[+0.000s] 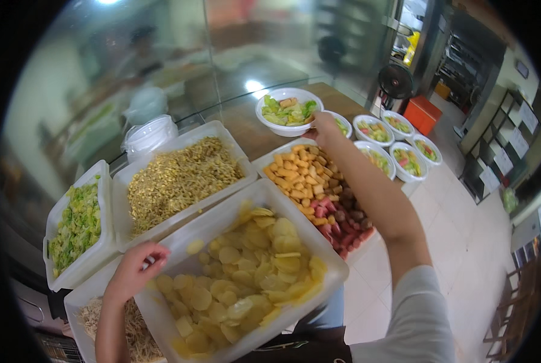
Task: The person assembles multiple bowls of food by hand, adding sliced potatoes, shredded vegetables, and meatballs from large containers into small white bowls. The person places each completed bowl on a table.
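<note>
At the far side of the table, my right hand (326, 129) grips the near right rim of a white bowl (285, 128). Lettuce (277, 114) and a tan chunk of food fill that bowl. My left hand (138, 269) hovers over the left edge of a white tub (328, 289) of thin yellow round slices (240, 284). Its fingers curl loosely and look to hold nothing. Under my right forearm sits a tray with tan bite-size pieces (297, 175), pink sausage-like pieces (343, 236) and brown balls (350, 209).
Several filled white bowls (407, 162) stand at the right end of the table. Tubs of bean sprouts (182, 178), chopped greens (79, 227) and pale shreds (128, 327) lie at left. Behind them are stacked empty containers (151, 134). A glass wall borders the table; a fan (395, 81) and orange box (423, 114) stand beyond.
</note>
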A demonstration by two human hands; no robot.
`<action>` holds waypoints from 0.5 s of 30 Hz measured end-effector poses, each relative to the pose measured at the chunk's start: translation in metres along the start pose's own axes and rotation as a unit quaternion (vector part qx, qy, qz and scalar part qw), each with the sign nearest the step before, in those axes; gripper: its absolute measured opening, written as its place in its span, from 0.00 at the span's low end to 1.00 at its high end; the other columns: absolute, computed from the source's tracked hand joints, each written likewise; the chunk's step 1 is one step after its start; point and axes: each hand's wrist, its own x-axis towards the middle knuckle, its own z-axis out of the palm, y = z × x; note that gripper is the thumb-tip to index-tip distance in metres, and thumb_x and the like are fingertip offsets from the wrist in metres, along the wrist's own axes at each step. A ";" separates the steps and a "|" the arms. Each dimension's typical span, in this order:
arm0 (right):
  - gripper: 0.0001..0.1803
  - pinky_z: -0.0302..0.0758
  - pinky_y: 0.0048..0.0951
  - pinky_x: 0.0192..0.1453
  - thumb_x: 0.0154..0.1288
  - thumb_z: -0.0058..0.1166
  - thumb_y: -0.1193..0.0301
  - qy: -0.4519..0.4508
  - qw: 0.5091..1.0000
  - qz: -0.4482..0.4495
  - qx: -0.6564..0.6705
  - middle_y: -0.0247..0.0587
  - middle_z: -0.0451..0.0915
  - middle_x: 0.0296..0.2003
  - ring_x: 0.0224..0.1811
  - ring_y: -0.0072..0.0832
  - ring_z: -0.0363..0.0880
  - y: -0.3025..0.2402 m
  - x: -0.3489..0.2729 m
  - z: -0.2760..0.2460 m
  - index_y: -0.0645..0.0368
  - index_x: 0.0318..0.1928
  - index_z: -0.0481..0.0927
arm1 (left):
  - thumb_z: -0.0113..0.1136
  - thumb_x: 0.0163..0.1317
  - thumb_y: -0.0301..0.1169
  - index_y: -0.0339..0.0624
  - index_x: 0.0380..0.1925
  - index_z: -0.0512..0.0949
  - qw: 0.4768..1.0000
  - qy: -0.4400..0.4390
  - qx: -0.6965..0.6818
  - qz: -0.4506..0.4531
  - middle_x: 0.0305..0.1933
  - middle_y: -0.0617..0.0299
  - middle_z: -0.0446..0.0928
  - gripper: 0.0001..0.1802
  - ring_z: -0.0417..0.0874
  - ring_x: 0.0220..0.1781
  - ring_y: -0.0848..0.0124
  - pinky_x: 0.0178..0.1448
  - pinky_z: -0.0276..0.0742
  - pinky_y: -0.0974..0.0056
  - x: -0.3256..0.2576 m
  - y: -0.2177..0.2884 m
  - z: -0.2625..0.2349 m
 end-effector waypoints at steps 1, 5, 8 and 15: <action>0.16 0.82 0.43 0.34 0.66 0.38 0.72 0.012 1.000 0.017 -0.003 0.51 0.72 0.40 0.34 0.41 0.78 0.012 0.030 0.016 0.65 0.52 0.68 | 0.58 0.60 0.24 0.39 0.39 0.77 1.000 0.021 0.001 -0.013 0.35 0.63 0.77 0.07 0.77 0.35 0.75 0.36 0.71 0.71 -0.016 -0.006 -0.007; 0.18 0.81 0.44 0.32 0.66 0.37 0.70 0.052 0.995 0.073 -0.041 0.53 0.72 0.41 0.33 0.41 0.77 0.060 0.108 0.064 0.65 0.52 0.69 | 0.58 0.59 0.21 0.39 0.39 0.77 0.995 0.078 -0.011 -0.058 0.34 0.64 0.77 0.08 0.76 0.34 0.76 0.36 0.70 0.71 -0.054 -0.028 -0.030; 0.21 0.80 0.44 0.34 0.65 0.41 0.67 0.039 0.990 0.074 -0.116 0.53 0.72 0.44 0.37 0.41 0.76 0.068 0.106 0.086 0.66 0.54 0.68 | 0.58 0.59 0.21 0.39 0.38 0.77 0.989 0.113 0.007 -0.092 0.33 0.64 0.76 0.07 0.75 0.33 0.77 0.36 0.70 0.71 -0.074 -0.038 -0.047; 0.29 0.77 0.45 0.38 0.63 0.48 0.61 0.041 0.961 -0.052 -0.269 0.54 0.72 0.50 0.45 0.41 0.74 0.013 0.046 0.050 0.67 0.59 0.66 | 0.57 0.62 0.29 0.36 0.39 0.77 0.994 0.079 0.061 0.053 0.34 0.63 0.78 0.08 0.75 0.34 0.75 0.38 0.72 0.68 0.046 -0.055 -0.091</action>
